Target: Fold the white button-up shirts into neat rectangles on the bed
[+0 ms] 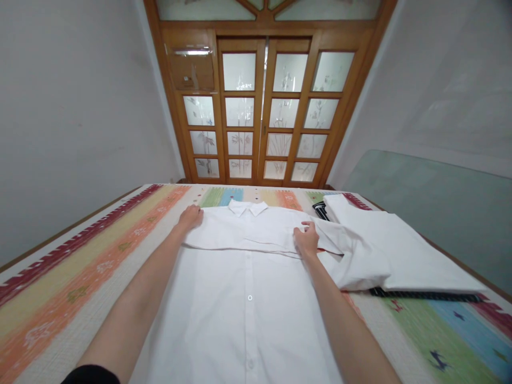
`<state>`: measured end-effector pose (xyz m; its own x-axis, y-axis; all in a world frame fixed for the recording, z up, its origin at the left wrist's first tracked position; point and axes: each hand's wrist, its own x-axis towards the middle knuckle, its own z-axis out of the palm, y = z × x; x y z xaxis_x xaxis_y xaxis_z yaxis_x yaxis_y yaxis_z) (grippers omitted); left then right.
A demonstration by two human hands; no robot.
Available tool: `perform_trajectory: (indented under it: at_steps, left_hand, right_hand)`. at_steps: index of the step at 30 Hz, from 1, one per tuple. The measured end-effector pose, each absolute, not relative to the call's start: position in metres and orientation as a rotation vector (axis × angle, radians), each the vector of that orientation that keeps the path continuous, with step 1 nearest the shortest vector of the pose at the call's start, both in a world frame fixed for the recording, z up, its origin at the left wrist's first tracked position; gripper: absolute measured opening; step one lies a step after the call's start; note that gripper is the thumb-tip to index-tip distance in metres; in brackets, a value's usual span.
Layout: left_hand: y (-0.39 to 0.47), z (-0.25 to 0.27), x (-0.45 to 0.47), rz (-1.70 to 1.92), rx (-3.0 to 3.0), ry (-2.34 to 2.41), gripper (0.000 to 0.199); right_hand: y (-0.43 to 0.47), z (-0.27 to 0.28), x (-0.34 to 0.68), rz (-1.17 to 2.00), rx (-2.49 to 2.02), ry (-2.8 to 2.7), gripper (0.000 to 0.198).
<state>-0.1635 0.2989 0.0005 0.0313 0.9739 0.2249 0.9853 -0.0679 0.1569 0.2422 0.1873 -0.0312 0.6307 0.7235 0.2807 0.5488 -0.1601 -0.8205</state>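
Observation:
A white button-up shirt lies front up in front of me, its collar at the far end. One sleeve is folded straight across the chest. The other sleeve spreads out loosely to the right. My left hand is closed on the shirt's left shoulder edge, its fingertips partly hidden. Over the right end of the folded sleeve, my right hand rests with thumb and forefinger apart, touching the cloth.
To the right lies a stack of folded white cloth with a black striped piece beneath it. A striped, patterned cover lies under everything. Wooden glazed doors stand beyond, and a pale green panel leans at the right wall.

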Motion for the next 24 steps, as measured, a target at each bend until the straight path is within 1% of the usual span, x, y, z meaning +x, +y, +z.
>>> perform_trajectory:
  at_steps: [4,10,17,22,24]
  left_hand:
    - [0.303,0.003,-0.173,-0.409,-2.245,-2.160,0.028]
    - [0.310,0.004,-0.180,-0.434,-2.333,-2.122,0.025]
    - [0.306,0.001,-0.181,-0.495,-2.304,-2.121,0.026]
    - [0.299,-0.008,-0.182,-0.529,-2.291,-2.139,0.026]
    - [0.296,-0.010,-0.183,-0.574,-2.277,-2.142,0.030]
  right_hand:
    - [0.188,-0.026,0.253,0.266,-1.962,-1.141,0.029]
    - [0.193,-0.016,0.258,0.155,-1.998,-1.276,0.039]
    - [0.206,0.008,0.243,0.039,-2.150,-1.311,0.041]
    - [0.208,-0.001,0.232,0.074,-2.273,-1.349,0.044]
    - [0.206,-0.009,0.229,0.088,-2.283,-1.358,0.043]
